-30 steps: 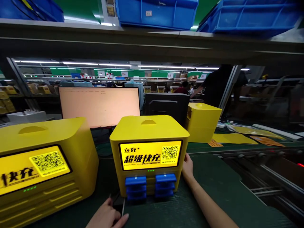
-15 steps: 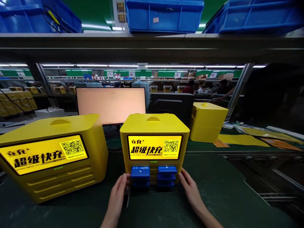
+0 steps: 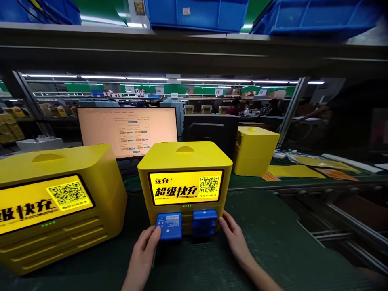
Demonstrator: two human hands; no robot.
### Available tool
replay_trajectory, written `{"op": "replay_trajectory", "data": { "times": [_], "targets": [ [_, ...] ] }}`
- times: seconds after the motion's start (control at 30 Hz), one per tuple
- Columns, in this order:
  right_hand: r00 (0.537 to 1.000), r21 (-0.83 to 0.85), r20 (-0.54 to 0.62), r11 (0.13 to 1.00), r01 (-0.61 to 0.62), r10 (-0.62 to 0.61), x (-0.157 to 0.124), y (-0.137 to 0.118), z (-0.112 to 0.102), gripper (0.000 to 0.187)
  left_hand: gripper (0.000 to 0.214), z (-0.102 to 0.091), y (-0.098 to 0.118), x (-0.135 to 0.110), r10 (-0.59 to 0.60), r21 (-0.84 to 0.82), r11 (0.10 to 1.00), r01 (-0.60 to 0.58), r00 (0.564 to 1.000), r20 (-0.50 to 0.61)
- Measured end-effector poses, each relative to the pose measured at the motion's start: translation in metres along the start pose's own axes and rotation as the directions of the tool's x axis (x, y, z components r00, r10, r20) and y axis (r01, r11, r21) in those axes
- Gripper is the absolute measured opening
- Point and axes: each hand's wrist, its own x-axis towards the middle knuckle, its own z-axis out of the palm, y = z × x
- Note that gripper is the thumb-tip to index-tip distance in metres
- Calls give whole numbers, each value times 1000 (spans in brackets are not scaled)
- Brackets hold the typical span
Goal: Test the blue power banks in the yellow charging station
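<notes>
A yellow charging cabinet (image 3: 184,161) with a lit QR screen stands in front of me on the green mat (image 3: 266,226). Blue power banks stick out of its slots in two columns. My left hand (image 3: 144,252) pinches the top blue power bank (image 3: 169,226) of the left column, which is tilted up so its labelled face shows. My right hand (image 3: 233,238) rests with fingers extended against the cabinet's lower right corner, beside the right column of power banks (image 3: 203,222).
A larger yellow cabinet (image 3: 57,202) fills the left. Behind stand a lit monitor (image 3: 127,131), a black box (image 3: 210,129) and another yellow cabinet (image 3: 256,149). A roller conveyor (image 3: 339,218) runs at right. Blue bins (image 3: 197,14) sit on the overhead shelf.
My left hand moved from the mat to the left column and has pulled its top power bank out, tilted. My right hand slid down to the cabinet's lower corner. The monitor now shows a page.
</notes>
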Motion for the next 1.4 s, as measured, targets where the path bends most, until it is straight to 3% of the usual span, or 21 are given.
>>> {"op": "replay_trajectory", "data": {
  "times": [0.17,0.3,0.53,0.83,1.07,1.23,1.4],
  "targets": [
    [1000,-2,2,1000,-13,13,1,0,-1,55,89,-3,-10,8,-95,10,996,94,994,46],
    [1000,-3,-4,1000,-21,21,1,0,-1,55,85,-2,-17,6,-90,-20,995,93,992,93],
    [999,-1,-15,999,-41,41,1,-3,-1,62,81,4,-3,-5,-100,-47,993,105,990,101],
    [999,7,-20,1000,-26,26,0,-6,0,60,70,6,-1,-6,-39,-73,996,45,996,84],
    [1000,10,-20,1000,-19,19,0,-5,1,59,69,6,1,-10,-66,-85,994,70,997,44],
    [999,9,-29,1000,-14,14,0,-5,1,61,79,7,0,-13,-175,-136,976,173,984,-9],
    [999,-11,-35,1000,-27,27,1,-2,-1,61,78,11,-5,-12,-123,-191,973,128,992,39]
  ]
}}
